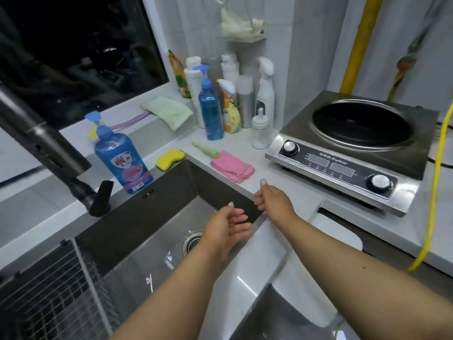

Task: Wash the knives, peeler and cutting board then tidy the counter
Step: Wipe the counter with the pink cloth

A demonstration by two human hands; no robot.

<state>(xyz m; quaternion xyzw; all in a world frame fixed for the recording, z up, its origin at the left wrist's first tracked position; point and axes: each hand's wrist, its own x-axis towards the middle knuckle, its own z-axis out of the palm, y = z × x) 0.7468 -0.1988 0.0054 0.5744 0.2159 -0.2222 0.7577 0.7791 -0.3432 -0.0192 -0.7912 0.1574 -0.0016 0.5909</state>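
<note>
Now, no knives or peeler in view, so this looks like the tidying stage; far left, the blue soap bottle (122, 158) stands part full; the sink (157, 192) seems empty; left hand (226, 227) and right hand (272, 200) hover slack-fingered, holding nothing; next, probably reach for the pink cloth (231, 165).

Both forearms were bare, with no sleeves, watch or bracelets in sight. The left hand (224, 228) and right hand (274, 200) wore no rings and had long, pale, glossy fingernails. A small dark mole marked the right forearm.
</note>
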